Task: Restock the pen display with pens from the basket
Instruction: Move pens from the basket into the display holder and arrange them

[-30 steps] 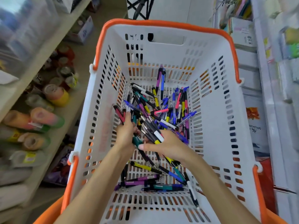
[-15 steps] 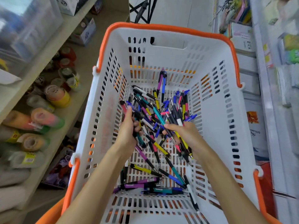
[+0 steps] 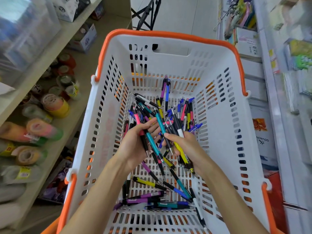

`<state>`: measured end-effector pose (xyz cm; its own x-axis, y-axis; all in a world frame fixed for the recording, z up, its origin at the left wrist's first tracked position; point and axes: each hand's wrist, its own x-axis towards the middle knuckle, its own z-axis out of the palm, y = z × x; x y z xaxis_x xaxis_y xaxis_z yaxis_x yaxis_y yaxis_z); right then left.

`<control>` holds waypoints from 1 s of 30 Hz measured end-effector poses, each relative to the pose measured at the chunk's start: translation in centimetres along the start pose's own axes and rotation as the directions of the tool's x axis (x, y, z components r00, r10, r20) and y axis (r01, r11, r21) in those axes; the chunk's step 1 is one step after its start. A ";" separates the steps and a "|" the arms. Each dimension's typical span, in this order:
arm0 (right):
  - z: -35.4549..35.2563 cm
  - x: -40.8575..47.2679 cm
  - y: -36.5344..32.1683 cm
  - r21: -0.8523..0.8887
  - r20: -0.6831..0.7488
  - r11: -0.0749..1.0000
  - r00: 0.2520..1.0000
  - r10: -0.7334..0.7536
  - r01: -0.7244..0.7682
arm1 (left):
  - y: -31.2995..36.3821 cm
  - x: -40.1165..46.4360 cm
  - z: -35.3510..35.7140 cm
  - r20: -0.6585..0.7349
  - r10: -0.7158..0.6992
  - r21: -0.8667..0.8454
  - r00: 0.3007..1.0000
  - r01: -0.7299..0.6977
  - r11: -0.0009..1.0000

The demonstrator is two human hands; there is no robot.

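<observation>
A white slotted basket [image 3: 108,132] with an orange rim sits below me, holding several loose pens [image 3: 184,112] in many colours. Both my hands are inside it, raised above the floor of the basket. My left hand [image 3: 135,146] cradles a bunch of pens [image 3: 157,125] from the left, a pink and a teal one lying across its palm. My right hand [image 3: 187,146] grips the same bunch from the right, fingers curled round yellow, black and white pens. More pens [image 3: 157,198] lie on the basket floor near me. The pen display is not in view.
A beige shelf [image 3: 55,46] on the left carries rolls of coloured tape [image 3: 55,105] and boxes. White shelving [image 3: 276,115] with stationery stands on the right. A black folding stand [image 3: 145,14] is on the pale floor beyond the basket.
Both hands have drawn together and lifted, gathering a bunch of pens off the pile. The basket appears lower in the view than before.
</observation>
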<state>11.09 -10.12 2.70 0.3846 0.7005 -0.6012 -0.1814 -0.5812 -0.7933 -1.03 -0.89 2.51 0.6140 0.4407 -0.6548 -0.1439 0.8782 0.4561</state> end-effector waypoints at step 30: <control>-0.7 -0.3 -0.5 0.025 -0.074 1.000 0.997 0.019 -0.017 | 0.0 0.1 -0.1 -0.061 0.260 0.541 0.964 -0.187 0.820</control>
<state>11.68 -10.32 3.31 0.4472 0.6564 -0.6076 -0.2108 -0.5828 -0.7848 -1.03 -0.85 2.39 0.5071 0.6644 -0.5490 0.1872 0.5368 0.8227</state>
